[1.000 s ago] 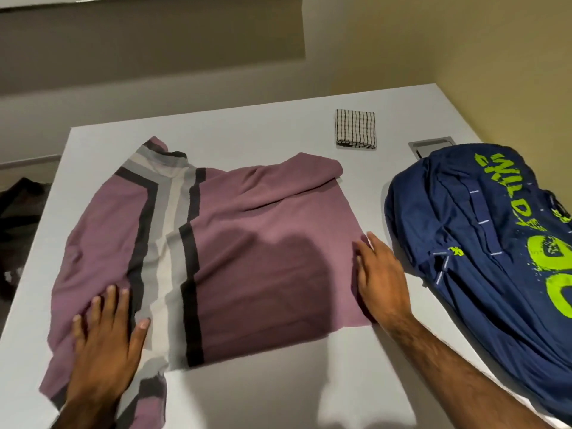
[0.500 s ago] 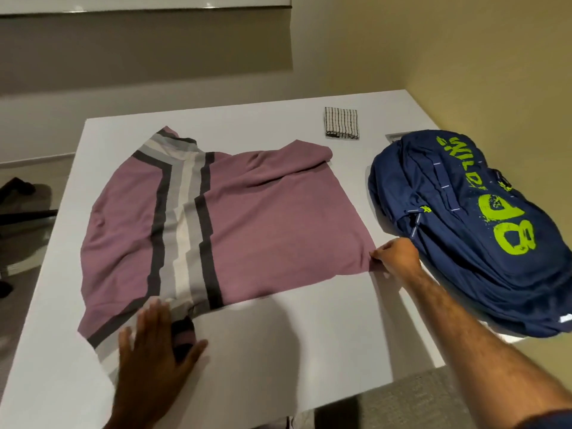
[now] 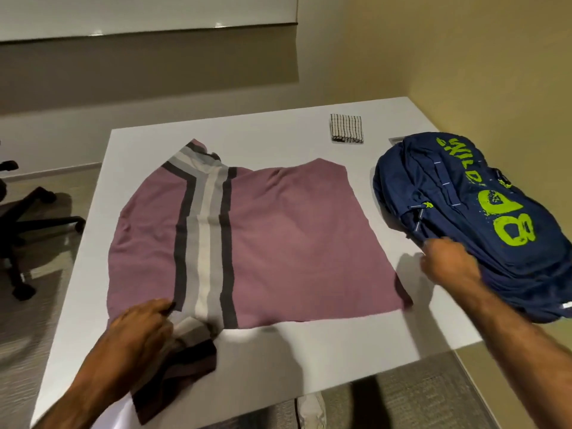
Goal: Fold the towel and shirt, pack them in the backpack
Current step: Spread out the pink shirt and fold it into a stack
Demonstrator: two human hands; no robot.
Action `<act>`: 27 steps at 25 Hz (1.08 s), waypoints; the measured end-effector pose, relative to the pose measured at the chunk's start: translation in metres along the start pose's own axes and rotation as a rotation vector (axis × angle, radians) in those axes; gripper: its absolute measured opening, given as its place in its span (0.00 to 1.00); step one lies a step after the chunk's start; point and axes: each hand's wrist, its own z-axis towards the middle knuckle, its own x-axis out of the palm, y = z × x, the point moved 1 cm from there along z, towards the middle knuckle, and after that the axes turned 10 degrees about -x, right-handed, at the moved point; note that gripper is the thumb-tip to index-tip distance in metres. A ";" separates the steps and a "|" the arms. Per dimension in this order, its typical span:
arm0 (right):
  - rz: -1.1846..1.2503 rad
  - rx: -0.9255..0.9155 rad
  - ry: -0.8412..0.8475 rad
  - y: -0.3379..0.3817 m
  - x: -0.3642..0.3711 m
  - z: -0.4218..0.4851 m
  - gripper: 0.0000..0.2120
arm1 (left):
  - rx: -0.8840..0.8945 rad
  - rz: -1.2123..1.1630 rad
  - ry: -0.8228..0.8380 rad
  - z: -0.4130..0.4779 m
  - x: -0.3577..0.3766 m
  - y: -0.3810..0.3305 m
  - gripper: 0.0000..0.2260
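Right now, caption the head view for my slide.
Left hand grips the striped purple shirt on the white table; right hand beside the blue backpack, checked towel behind.

Bare left hand (image 3: 144, 328) and right hand (image 3: 448, 261), bare hairy forearms (image 3: 526, 345), one white shoe (image 3: 311, 410).

One shirt (image 3: 278, 243), one folded towel (image 3: 346, 128), one backpack (image 3: 464, 212), one office chair (image 3: 28, 218), one bench (image 3: 278, 360), two hands: left hand (image 3: 145, 326), right hand (image 3: 448, 261).

Dim warm light, soft shadows, motion blur
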 end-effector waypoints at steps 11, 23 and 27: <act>0.125 -0.161 -0.143 0.082 0.093 -0.047 0.38 | -0.503 0.099 0.129 -0.016 0.075 0.012 0.37; 0.089 -0.284 -0.165 0.128 0.082 0.011 0.35 | -0.554 0.080 0.080 0.003 0.079 0.008 0.42; 0.169 -0.299 -0.420 0.147 0.027 0.061 0.12 | -0.646 -0.017 -0.129 0.059 0.030 0.010 0.30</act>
